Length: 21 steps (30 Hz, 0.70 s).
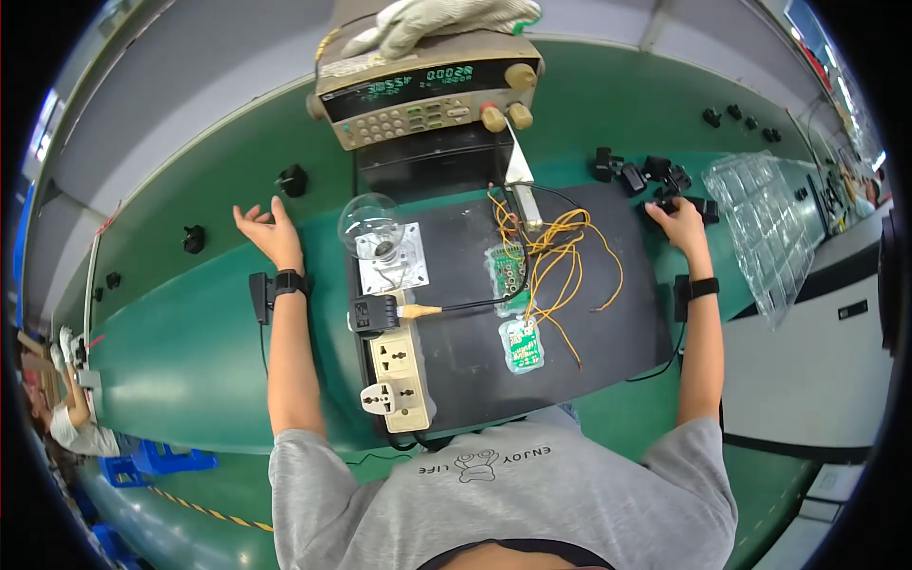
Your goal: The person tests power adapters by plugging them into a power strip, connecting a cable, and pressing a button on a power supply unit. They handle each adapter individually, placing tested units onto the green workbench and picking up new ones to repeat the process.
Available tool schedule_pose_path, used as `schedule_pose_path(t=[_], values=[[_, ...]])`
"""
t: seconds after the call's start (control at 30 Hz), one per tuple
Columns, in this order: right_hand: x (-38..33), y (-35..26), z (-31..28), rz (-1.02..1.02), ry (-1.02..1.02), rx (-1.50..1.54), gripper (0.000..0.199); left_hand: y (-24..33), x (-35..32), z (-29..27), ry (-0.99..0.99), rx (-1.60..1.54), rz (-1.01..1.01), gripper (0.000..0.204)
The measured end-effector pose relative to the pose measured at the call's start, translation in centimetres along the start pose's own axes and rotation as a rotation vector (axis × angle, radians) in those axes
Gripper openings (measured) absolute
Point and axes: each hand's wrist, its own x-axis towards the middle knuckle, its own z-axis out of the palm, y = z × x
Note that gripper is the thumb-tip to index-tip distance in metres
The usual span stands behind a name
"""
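Above the green mat, left of the black board, my left hand (271, 235) is empty with its fingers apart. Just beyond its fingertips lies a black power adapter (292, 180). On the right, my right hand (681, 228) has thumb and fingers closed around a black adapter at the edge of a pile of black adapters (632, 178); the fingers partly hide it. Another black adapter (373, 313) is plugged into the cream power strip (410, 413), and a black cable with a yellow connector (418, 311) is joined to it.
A bench power supply (427, 90) with a glove (442, 27) on top stands at the back. The black board (608, 332) bears a light bulb (371, 226), green circuit boards (522, 345) and loose yellow wires (570, 228). A clear plastic tray (765, 228) lies at right.
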Motion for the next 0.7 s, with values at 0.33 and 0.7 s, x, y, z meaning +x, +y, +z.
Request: schedule_pose_path(t=[0.33, 0.7], values=[[-0.6, 0.5, 3.9, -0.332, 0.161, 0.065, 0.051, 7.4, -11.9, -11.4, -0.459, -0.445, -0.386, 0.033], [-6.4, -4.5, -2.1, -0.016, -0.285, 1.031, 0.043, 11.9, -18.7, -15.9, -0.74, -0.413, -0.368, 0.069]])
